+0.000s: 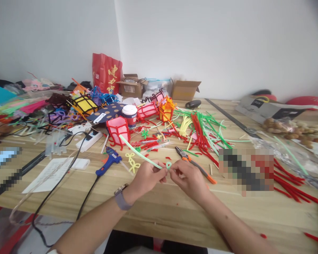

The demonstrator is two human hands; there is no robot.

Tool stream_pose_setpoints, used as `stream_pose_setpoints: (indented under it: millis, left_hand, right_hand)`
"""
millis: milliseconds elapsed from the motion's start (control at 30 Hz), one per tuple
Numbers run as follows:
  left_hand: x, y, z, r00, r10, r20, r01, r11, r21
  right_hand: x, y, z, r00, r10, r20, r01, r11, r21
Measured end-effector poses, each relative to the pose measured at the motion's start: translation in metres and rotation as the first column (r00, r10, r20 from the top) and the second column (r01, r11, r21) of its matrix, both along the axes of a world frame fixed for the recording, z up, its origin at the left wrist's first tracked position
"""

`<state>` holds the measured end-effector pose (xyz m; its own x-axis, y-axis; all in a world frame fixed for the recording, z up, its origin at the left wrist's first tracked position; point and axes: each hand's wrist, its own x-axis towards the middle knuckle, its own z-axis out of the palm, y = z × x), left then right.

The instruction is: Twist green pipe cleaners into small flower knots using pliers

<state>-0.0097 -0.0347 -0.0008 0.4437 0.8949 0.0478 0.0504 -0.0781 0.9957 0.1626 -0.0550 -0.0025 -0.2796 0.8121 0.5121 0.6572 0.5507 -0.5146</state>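
Observation:
My left hand (147, 176) pinches a light green pipe cleaner (139, 152) that slants up and left over the wooden table (175, 208). My right hand (188, 178) grips the same pipe cleaner's end, which is curled into a small loop (169, 165) between the two hands. A grey watch (121, 198) sits on my left wrist. Orange-handled pliers (194, 163) lie just behind my right hand. A blue glue gun (109, 161) lies to the left of my left hand, near a yellow pipe-cleaner flower (132, 161).
Piles of red and green pipe cleaners (201, 132) and small lanterns, one pink (118, 130), cover the table's middle. A paper cup (129, 115), power strip (90, 140), cardboard boxes (184, 90) and a red bag (106, 72) stand behind. A black cable (55, 190) runs off the front edge.

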Motion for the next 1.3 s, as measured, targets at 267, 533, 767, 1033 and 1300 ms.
stream_pose_setpoints:
  millis: [267, 533, 767, 1033, 1300]
  left_hand:
    - [0.002, 0.004, -0.008, 0.994, 0.108, -0.01, -0.108, 0.994, 0.02]
    - [0.009, 0.011, -0.01, 0.968, 0.114, 0.224, 0.003, 0.886, -0.463]
    - [0.002, 0.002, -0.004, 0.996, 0.068, -0.049, -0.062, 0.991, 0.121]
    - [0.007, 0.007, -0.012, 0.994, 0.104, 0.044, -0.1, 0.991, -0.089]
    - [0.009, 0.006, -0.01, 0.986, 0.111, 0.126, -0.096, 0.988, -0.125]
  right_hand:
    - [-0.003, 0.007, 0.003, 0.861, -0.077, -0.503, -0.29, 0.737, -0.611]
    - [0.005, 0.004, -0.008, 0.975, -0.009, 0.22, -0.064, 0.944, 0.323]
    - [0.0, 0.004, 0.004, 0.987, 0.011, -0.162, -0.075, 0.914, -0.398]
    - [0.003, 0.011, 0.011, 0.836, -0.115, -0.536, -0.281, 0.75, -0.599]
    - [-0.002, 0.011, 0.002, 0.823, -0.109, -0.557, -0.297, 0.754, -0.586]
